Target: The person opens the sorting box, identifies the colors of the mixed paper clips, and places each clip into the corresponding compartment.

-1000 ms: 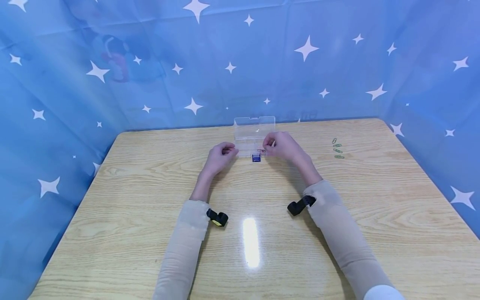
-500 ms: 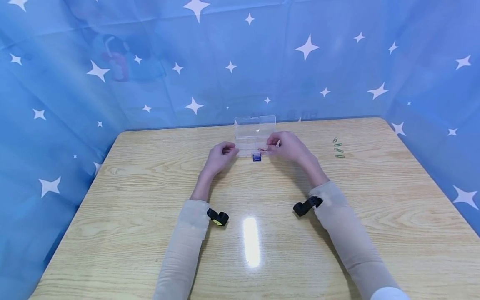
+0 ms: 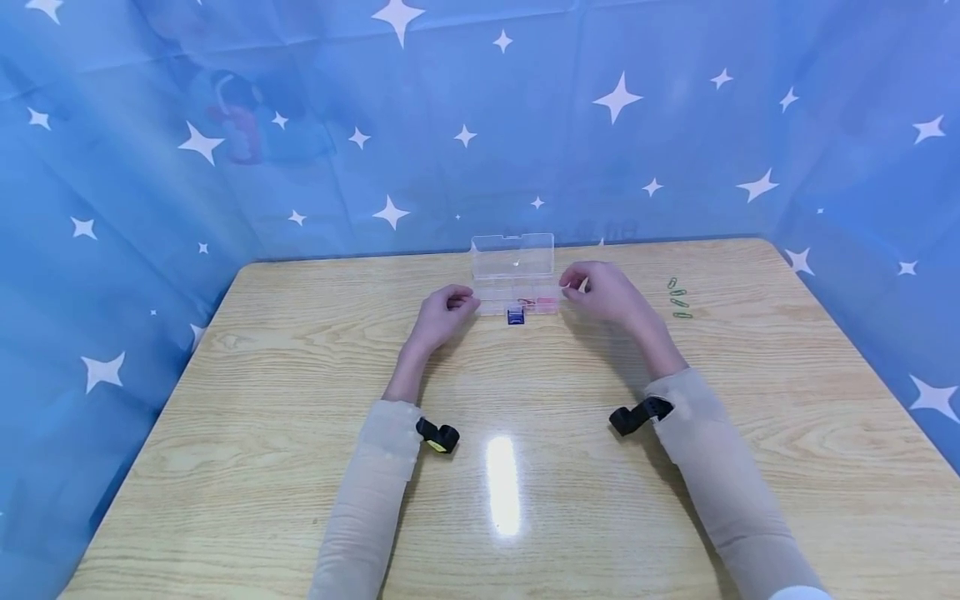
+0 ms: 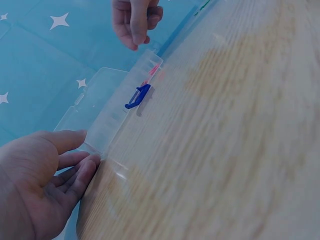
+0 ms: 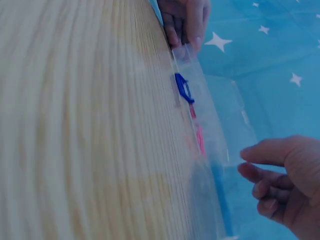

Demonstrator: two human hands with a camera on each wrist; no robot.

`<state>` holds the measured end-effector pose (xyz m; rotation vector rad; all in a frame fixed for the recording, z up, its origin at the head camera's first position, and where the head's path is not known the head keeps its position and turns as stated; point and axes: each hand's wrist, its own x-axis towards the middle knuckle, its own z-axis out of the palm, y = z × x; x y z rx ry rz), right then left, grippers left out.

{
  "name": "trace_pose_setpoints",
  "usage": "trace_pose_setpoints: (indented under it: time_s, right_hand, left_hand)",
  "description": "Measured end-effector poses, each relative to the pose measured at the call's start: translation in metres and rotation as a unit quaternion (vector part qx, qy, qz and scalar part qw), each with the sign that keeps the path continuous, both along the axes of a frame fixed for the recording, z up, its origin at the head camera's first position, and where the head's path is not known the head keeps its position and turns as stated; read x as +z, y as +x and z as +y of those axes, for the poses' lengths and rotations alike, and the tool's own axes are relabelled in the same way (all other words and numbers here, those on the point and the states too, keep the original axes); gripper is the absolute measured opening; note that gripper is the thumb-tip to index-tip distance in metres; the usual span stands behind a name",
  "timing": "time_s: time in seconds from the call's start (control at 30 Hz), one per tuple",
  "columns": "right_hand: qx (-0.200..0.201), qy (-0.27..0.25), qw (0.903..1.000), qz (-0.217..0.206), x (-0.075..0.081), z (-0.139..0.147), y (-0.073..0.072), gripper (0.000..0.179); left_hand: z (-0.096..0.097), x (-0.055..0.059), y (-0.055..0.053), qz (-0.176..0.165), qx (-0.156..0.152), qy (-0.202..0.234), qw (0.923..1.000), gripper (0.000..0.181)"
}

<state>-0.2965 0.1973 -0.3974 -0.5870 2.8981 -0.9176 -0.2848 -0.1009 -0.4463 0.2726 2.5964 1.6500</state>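
Near the far table edge (image 3: 337, 261), I see the left hand (image 3: 441, 317) pinching the clear plastic box (image 3: 491, 293), the right hand (image 3: 606, 293) beside it, fingertips apart; the pink contents (image 3: 547, 305) I can't identify.

bright head view, glare on tabletop (image 3: 536, 467), dimmer wrist views
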Motion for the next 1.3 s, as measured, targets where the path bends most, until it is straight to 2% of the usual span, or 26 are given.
trace_pose_setpoints:
  time_s: [0.27, 0.5, 0.93, 1.3]
  right_hand:
    - [-0.02, 0.008, 0.9998, -0.003, -0.001, 0.028, 0.004, 0.022]
    - [-0.025, 0.009, 0.9995, 0.017, 0.003, 0.047, 0.005, 0.022]
    - [-0.048, 0.013, 0.9987, 0.008, 0.01, 0.087, 0.012, 0.027]
    - [-0.076, 0.02, 0.9965, -0.027, 0.008, 0.122, 0.015, 0.035]
  left_hand:
    - [0.0, 0.0, 0.0, -0.004, -0.002, 0.001, 1.0, 0.038]
    - [0.001, 0.0, 0.0, -0.007, 0.001, 0.0, 1.0, 0.037]
    - [-0.001, 0.0, 0.001, -0.002, -0.003, 0.001, 1.0, 0.038]
    - [-0.001, 0.001, 0.001, 0.0, -0.005, 0.0, 1.0, 0.038]
